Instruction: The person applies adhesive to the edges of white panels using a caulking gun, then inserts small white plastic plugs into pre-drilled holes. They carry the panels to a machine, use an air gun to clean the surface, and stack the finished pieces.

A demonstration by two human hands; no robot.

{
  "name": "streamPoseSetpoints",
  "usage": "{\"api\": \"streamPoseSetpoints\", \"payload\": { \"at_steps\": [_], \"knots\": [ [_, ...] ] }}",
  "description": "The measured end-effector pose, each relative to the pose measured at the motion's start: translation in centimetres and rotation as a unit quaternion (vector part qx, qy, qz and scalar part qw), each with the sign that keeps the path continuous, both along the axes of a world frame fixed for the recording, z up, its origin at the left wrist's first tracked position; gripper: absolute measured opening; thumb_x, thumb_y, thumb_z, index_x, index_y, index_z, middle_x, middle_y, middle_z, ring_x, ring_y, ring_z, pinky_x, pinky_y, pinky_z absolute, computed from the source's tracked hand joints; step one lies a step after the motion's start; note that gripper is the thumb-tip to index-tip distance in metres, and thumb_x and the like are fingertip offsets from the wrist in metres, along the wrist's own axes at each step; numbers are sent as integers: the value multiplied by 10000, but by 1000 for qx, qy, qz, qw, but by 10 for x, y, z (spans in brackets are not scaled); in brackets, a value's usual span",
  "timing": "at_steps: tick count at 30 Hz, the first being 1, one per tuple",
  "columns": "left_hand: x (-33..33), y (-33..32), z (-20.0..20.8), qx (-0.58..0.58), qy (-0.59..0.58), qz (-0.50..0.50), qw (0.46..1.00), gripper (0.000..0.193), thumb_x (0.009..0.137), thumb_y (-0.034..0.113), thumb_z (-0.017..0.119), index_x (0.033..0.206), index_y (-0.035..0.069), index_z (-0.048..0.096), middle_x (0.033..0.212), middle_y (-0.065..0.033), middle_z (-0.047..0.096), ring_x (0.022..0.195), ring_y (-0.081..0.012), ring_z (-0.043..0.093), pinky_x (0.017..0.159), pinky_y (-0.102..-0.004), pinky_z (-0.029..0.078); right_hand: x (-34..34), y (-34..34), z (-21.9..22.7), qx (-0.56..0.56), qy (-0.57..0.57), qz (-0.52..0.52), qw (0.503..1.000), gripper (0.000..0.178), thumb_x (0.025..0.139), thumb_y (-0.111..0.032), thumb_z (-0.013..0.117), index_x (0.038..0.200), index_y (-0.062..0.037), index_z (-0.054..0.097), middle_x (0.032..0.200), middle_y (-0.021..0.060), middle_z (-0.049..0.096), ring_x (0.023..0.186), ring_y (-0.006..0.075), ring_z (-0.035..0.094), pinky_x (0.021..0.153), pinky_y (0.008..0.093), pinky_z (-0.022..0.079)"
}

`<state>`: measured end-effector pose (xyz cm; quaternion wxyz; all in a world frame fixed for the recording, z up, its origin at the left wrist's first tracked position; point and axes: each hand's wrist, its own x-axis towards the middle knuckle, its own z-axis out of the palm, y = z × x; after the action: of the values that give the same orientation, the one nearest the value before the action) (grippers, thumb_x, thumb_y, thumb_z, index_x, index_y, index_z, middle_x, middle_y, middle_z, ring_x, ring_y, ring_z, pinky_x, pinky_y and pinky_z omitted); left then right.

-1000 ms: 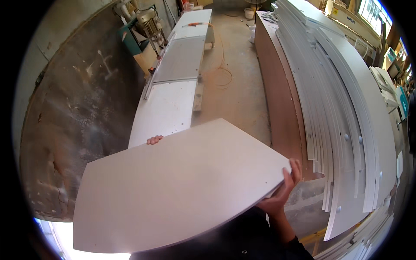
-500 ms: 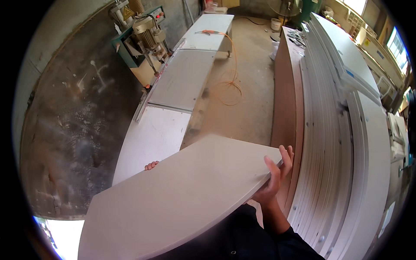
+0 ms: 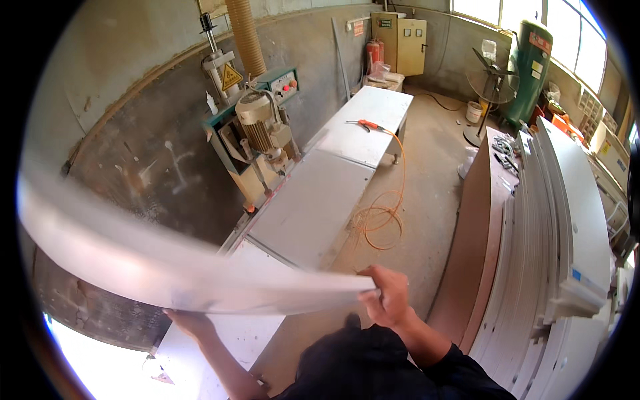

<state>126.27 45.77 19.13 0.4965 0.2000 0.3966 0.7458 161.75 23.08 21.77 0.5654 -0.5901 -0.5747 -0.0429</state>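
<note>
Right hand (image 3: 387,293) is closed on the right end of the flat white panel (image 3: 200,283), so the panel lies to its left, the long axis going leftward and, in the view, upward to a blurred end. Left hand (image 3: 192,325) is at the lower edge, nearer to the middle; its fingers are hidden, and I cannot tell their grip. Behind the panel shows the white surface (image 3: 247,338).
</note>
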Motion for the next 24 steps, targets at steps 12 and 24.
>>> {"api": "streamPoseSetpoints", "payload": {
  "at_steps": [12, 24],
  "knots": [
    [105, -94, 170, 79, 588, -125, 795, 570, 571, 203, 901, 1043, -21, 673, 846, -47, 693, 773, -145, 650, 710, -310, 532, 122, 179, -127, 25, 658, 274, 701, 703, 1010, -591, 382, 1454, -46, 400, 1441, 83, 466, 1317, 244, 414, 1104, 410, 311],
    [287, -98, 129, 177, 875, -250, 375, 214, 727, 144, 646, 916, 50, 610, 784, -65, 638, 730, -222, 660, 647, -328, 524, 170, 253, -344, -177, 732, 461, 470, 555, 1008, -524, 433, 1350, -100, 535, 1277, 90, 620, 1170, 365, 570, 1115, 558, 320]
  ]
}}
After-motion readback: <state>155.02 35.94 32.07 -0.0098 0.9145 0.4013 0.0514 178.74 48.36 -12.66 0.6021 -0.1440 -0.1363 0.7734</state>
